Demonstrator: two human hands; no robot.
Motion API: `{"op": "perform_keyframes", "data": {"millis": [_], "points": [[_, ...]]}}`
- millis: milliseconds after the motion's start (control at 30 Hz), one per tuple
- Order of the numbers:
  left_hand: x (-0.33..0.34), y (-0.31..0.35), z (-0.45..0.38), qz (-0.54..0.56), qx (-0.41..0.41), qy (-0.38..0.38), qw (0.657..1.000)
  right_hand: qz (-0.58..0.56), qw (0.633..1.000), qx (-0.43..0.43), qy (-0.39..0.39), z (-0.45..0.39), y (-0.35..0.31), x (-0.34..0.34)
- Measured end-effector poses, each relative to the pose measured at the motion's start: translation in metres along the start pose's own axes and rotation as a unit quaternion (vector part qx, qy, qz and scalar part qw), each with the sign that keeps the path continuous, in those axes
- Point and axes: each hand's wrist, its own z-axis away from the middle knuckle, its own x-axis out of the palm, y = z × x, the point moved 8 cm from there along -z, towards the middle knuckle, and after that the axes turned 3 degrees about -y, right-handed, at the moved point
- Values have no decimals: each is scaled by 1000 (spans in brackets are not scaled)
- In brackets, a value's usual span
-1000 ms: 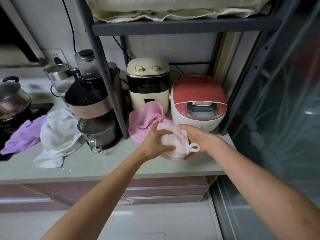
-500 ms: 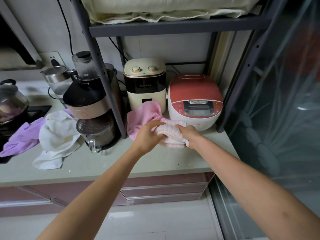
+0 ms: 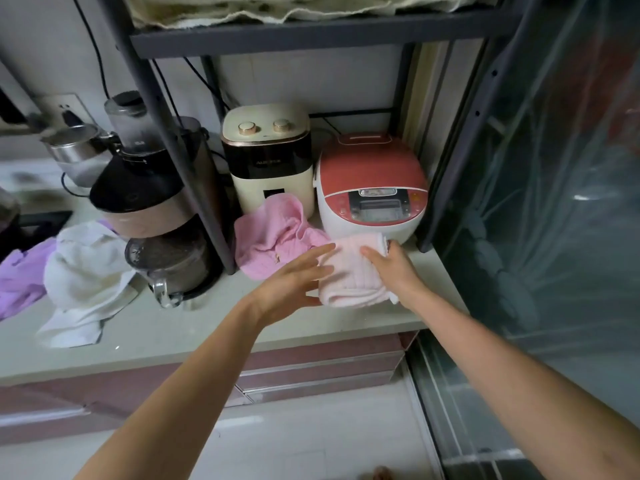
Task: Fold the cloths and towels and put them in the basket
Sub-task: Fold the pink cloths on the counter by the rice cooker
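Note:
A pale pink towel [image 3: 349,277] lies folded on the counter [image 3: 194,327], just in front of the rice cooker. My left hand [image 3: 294,278] has straight fingers and touches the towel's left edge. My right hand [image 3: 393,268] lies flat on the towel's right side and presses it down. A crumpled darker pink cloth [image 3: 273,233] sits just behind and to the left. Further left on the counter lie a rumpled white cloth [image 3: 86,271] and a purple cloth [image 3: 20,275]. No basket is in view.
A red rice cooker [image 3: 370,188], a cream appliance [image 3: 266,157], a blender [image 3: 152,202] and a steel kettle [image 3: 72,150] crowd the back of the counter. A dark shelf post [image 3: 183,150] stands beside the pink cloth. A glass door [image 3: 554,220] bounds the right.
Both hands gripped the pale pink towel bunched up above the counter. Now it lies flat and folded on the counter, and both hands have opened onto it.

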Motion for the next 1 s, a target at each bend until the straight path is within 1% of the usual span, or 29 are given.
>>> {"op": "perform_keyframes", "data": {"millis": [67,100,167,233,300,367,467,533,600,633,667,700,733,767,833,867,900,933,1000], "points": [[11,-3,-14,-37,22,46,998,-26,999,-25,-27,5,8,-3],[18,-4,-22,-109,45,72,990,-43,998,-27,-29,6,14,-5],[32,-12,-39,-205,80,138,966,-82,996,9,-14,5,38,-16],[44,-28,-58,-178,73,179,965,-106,992,67,15,3,65,-31],[61,-43,-83,-204,84,173,960,-114,983,133,56,-3,94,-49],[82,-58,-109,-232,74,150,958,-75,978,168,95,-15,120,-70],[106,-74,-142,-250,60,139,956,44,982,133,130,-36,136,-102],[122,-75,-160,-268,75,132,951,79,983,98,132,-48,144,-118],[134,-82,-181,-286,69,124,948,101,985,57,129,-63,153,-129],[137,-83,-188,-290,69,132,945,116,984,34,132,-69,155,-132],[141,-82,-194,-331,71,149,929,139,981,12,132,-74,155,-134],[140,-89,-200,-324,48,164,931,174,976,-8,131,-80,156,-135],[142,-96,-204,-340,27,154,927,228,964,-28,134,-84,154,-135],[141,-102,-207,-405,11,155,901,303,941,-55,142,-86,151,-134],[139,-111,-214,-517,27,177,837,449,872,-124,152,-87,140,-128],[135,-114,-215,-518,25,184,835,485,850,-157,130,-87,137,-122],[133,-117,-217,-533,24,179,827,512,832,-193,95,-86,138,-113],[131,-121,-219,-544,25,170,821,531,820,-206,48,-85,145,-106],[129,-129,-221,-569,30,137,810,551,815,-178,-24,-88,164,-103]]}}
